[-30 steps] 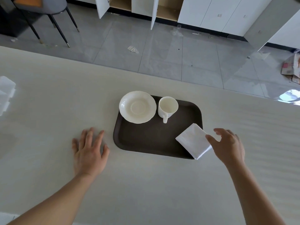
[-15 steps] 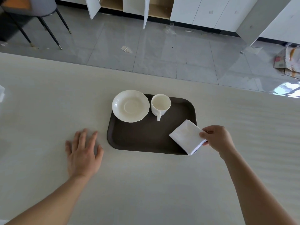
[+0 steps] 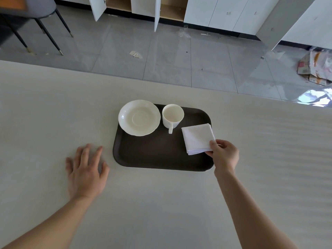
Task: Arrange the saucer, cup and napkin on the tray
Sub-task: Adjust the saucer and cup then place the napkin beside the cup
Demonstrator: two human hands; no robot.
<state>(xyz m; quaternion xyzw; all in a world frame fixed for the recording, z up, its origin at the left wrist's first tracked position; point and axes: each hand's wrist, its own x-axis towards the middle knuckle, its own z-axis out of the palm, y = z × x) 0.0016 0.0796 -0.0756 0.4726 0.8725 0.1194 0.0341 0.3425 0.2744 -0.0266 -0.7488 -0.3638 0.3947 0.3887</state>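
A dark brown tray (image 3: 152, 155) lies on the pale table. A white saucer (image 3: 139, 120) rests on its far left corner, overhanging the rim. Right of the saucer a white cup (image 3: 172, 115) stands upright on the tray, its handle pointing toward me. A folded white napkin (image 3: 196, 137) lies at the tray's right side. My right hand (image 3: 224, 155) pinches the napkin's near right corner between thumb and fingers. My left hand (image 3: 86, 169) lies flat on the table, fingers spread, just left of the tray and apart from it.
The table's far edge runs behind the tray, with grey tiled floor beyond. A chair (image 3: 36, 15) stands at the far left, white cabinets (image 3: 206, 11) with open doors along the back, and crumpled packaging (image 3: 314, 69) on the floor at right.
My right hand closed on the napkin's corner and turned and shifted it further onto the tray, toward the cup. My left hand stayed flat on the table.
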